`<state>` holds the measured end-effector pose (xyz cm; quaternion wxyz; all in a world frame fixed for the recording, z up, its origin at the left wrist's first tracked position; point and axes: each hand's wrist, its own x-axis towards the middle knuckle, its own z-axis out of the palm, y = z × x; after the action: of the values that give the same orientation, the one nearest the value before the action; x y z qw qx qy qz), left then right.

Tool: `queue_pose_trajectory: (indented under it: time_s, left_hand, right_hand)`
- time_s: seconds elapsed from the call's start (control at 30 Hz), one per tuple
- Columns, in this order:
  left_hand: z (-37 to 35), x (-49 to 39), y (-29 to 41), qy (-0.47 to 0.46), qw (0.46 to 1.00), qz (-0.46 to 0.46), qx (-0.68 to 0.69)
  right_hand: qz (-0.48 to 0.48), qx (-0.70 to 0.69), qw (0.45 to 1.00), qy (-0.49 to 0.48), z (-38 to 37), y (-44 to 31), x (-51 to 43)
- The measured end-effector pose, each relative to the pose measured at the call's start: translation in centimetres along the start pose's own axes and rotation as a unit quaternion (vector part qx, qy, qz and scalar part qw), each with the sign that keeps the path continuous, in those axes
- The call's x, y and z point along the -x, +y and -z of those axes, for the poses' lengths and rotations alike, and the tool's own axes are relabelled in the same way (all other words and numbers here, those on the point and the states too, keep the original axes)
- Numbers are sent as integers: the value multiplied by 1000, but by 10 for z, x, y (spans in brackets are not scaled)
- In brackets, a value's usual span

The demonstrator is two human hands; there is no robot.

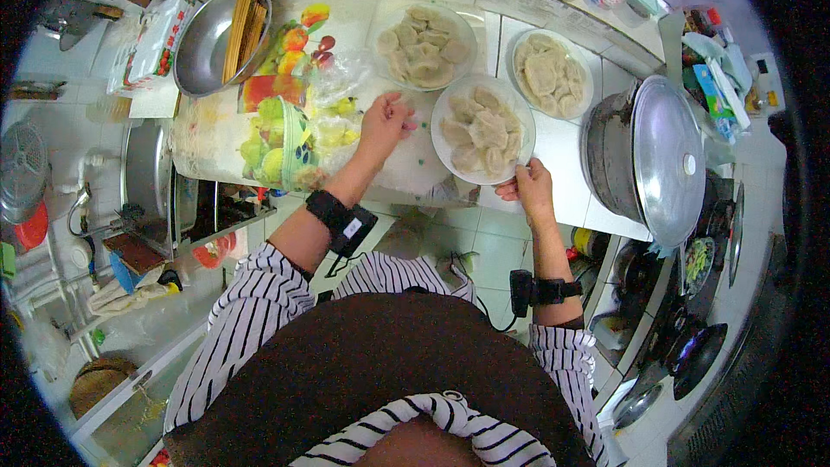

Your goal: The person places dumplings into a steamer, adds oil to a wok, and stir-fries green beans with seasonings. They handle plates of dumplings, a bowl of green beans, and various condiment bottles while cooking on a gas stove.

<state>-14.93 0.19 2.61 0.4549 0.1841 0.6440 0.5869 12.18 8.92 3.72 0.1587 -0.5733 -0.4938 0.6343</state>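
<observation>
Three plates of dumplings stand on the counter: a back plate (425, 47), a right plate (552, 74) and a front plate (483, 130). At the near right rim of the front plate is my right hand (532, 188), its fingers touching or gripping the edge. My left hand (387, 120) hovers over the fruit-print mat (408, 162), left of that plate, fingers curled; whether it holds anything is unclear. Thin clear plastic (340, 78) lies on the mat beyond it.
A steel basin (198, 45) with wooden chopsticks (241, 32) across it stands at the back left, beside a printed box (159, 45). To the right is a large pot with a metal lid (671, 162). A green patterned basket or bag (295, 143) sits near the counter's front edge.
</observation>
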Motion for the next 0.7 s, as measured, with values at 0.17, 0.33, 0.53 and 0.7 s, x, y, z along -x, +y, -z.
queue_pose_trajectory:
  time_s: [0.17, 0.33, 0.53, 0.7]
  left_hand:
    - [8, -33, 14, 13, 1000, 6, 23]
    - [2, -60, 19, -38, 997, 31, 59]
    - [3, -66, 21, 9, 1000, -17, -7]
    - [4, -69, 26, 10, 999, -30, -13]
  right_hand:
    - [67, -25, 997, -4, -8, -2, 12]
    - [54, 10, 996, 68, 3, 1, 22]
    - [18, -7, 993, 116, 17, 12, 43]
    - [26, -15, 994, 104, 19, 16, 42]
